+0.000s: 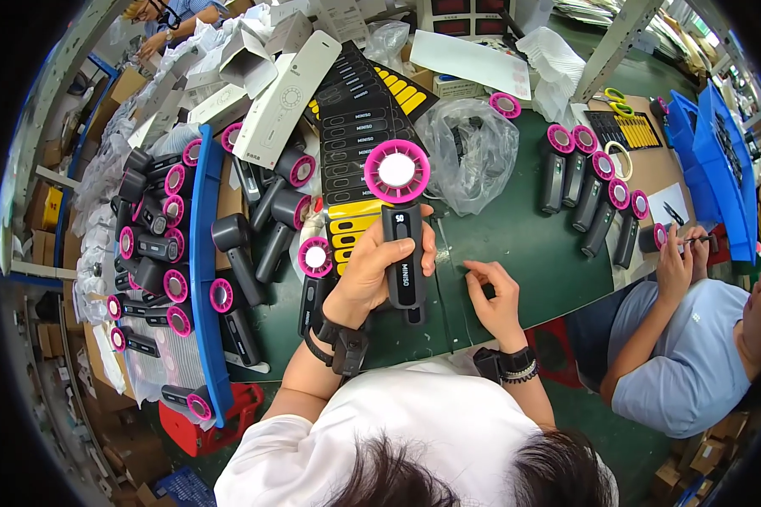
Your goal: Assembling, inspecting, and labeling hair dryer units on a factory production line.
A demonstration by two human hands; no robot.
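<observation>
Handheld fan [403,228], dark handle and pink-rimmed round head, held above the green table [516,237] at the middle of the scene. Left hand [368,269] wrapped round the handle from the left, thumb laid across the front, fingertips showing at the right side. Long axis runs near to far, head at the far end, face up. Right hand [495,300] just to the right of the handle's near half and apart from it: fingers loosely curled, a gap inside the curl, nothing visible in it; whether it rests on the table, cannot tell. Left hand the nearer, being on the fan itself. Far of the fan, dark and yellow sticker sheets [359,144] overlap; right of these, a clear plastic bag [499,169] with dark pieces inside, kind unclear. On the left, a long blue bin [203,279], its length also near to far, heaped with similar pink-rimmed fans [154,245] lying in mixed directions. More loose fans [271,198] lie between bin and left hand, with a white carton [287,97] at their far side. Right side: a slanting row of fans [588,190], then a second blue bin [693,144] holding dark pieces, too small to tell; a co-worker [685,355] sits near it.
</observation>
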